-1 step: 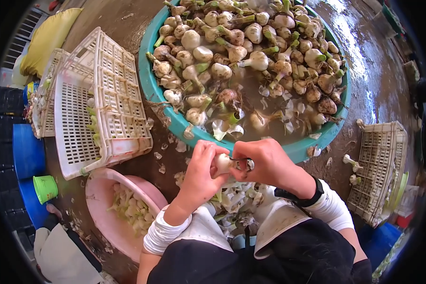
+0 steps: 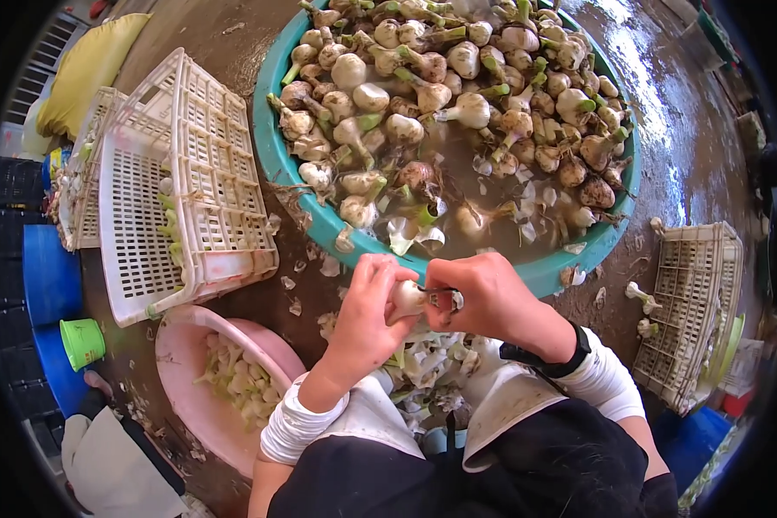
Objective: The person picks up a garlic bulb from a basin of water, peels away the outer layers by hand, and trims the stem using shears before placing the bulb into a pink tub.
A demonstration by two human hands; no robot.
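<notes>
Left against right, fingers almost meeting, and what a tight pairing it was! The left hand (image 2: 363, 315) had its wrist bent up, its fingers curled over and its thumb tucked in below, pinching a pale garlic bulb (image 2: 406, 300) firmly between them. There sat the bulb, right at the left fingertips, its far end turned to the other hand. And the right hand (image 2: 488, 293)? Knuckles high, back of the hand uppermost, fingers folded hard around a small dark tool (image 2: 436, 290), most of it hidden by the grip; its dark edge lay just beside the bulb, though whether it touched, nobody could tell. Both forearms slanted inward, white sleeves (image 2: 298, 427) on each, a black band (image 2: 570, 354) around the right wrist.

Just beyond the fingertips curved the green tub (image 2: 272, 112), packed with heaped garlic (image 2: 466, 60), stems and all, in murky water. Right below the fingers, between the knees, lay a pile of peels (image 2: 427, 367). Down to the left of the left fingers stood the pink basin (image 2: 174, 367), pale cleaned garlic (image 2: 237, 375) inside; farther left, a white crate (image 2: 220, 164). Well off to the right fingers' side, another crate (image 2: 686, 302)!
</notes>
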